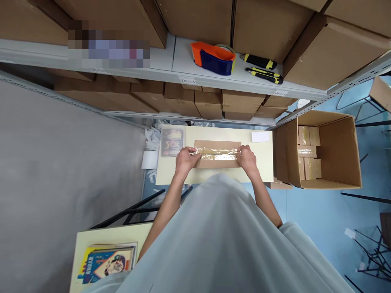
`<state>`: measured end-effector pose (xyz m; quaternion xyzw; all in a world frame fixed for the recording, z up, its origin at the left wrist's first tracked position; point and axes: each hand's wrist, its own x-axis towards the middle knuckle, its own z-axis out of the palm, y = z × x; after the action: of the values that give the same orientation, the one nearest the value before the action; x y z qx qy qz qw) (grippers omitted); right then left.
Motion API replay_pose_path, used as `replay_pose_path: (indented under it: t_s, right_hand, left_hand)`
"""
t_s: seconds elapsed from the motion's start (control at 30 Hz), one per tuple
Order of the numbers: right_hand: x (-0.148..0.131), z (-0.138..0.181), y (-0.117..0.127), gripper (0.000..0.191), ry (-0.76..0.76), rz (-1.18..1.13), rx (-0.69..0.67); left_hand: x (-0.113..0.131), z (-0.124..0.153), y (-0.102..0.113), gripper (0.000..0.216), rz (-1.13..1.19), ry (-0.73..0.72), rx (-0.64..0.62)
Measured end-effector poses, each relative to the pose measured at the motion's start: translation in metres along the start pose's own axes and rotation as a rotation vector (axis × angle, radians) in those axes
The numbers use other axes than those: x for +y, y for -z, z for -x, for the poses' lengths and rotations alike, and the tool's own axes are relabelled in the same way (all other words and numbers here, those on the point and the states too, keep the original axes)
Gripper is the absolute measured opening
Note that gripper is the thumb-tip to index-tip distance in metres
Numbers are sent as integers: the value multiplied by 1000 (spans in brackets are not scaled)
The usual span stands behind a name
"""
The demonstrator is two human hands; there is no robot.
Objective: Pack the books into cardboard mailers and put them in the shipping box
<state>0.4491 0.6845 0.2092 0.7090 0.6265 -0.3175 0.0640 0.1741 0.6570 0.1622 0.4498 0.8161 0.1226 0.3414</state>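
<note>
A small brown cardboard box [217, 163] lies lengthwise on the pale table, in front of my body. Clear packing tape [218, 151] runs along its top, shiny and somewhat wrinkled. At the box's left end, the thumb and fingers of my left hand [185, 161] pinch the tape. My right hand [247, 158] is closed at the opposite end, its fingertips on the tape at the box's edge. Left of the box lies a flat, clear-wrapped item [172, 141] with a colourful print. A white slip [260, 136] rests at the table's far right.
A large open carton [332, 162] with several small taped boxes stands right of the table [171, 173]. The shelf above holds cartons, an orange-and-blue tape dispenser [214, 59] and two utility knives [261, 68]. Colourful books [106, 262] lie on another table, lower left.
</note>
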Motion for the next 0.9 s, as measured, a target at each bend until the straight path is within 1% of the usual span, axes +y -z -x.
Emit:
replay_pose_path:
  t_s: [0.13,0.2,0.3,0.43,0.57,0.77,0.9]
  right_hand:
    - [16,-4,0,17,49,-101,-22]
    - [23,-6,0,15,75,-142,-37]
    - [26,-8,-2,14,88,-141,-47]
    - [22,-9,-3,16,82,-93,-48]
    - [17,-7,-3,17,92,-57,-53]
    - [11,2,-4,19,82,-15,-14]
    - [-4,10,-6,22,41,38,15]
  left_hand:
    - [-6,-1,2,37,80,60,-70]
    - [-7,-2,1,37,103,74,-76]
    - [-4,-3,-1,35,90,77,-50]
    - [2,-2,-5,32,24,90,12]
    - [4,2,-5,29,-11,76,37]
    - [3,2,0,27,-23,4,16]
    - [2,1,11,22,-46,-26,-32]
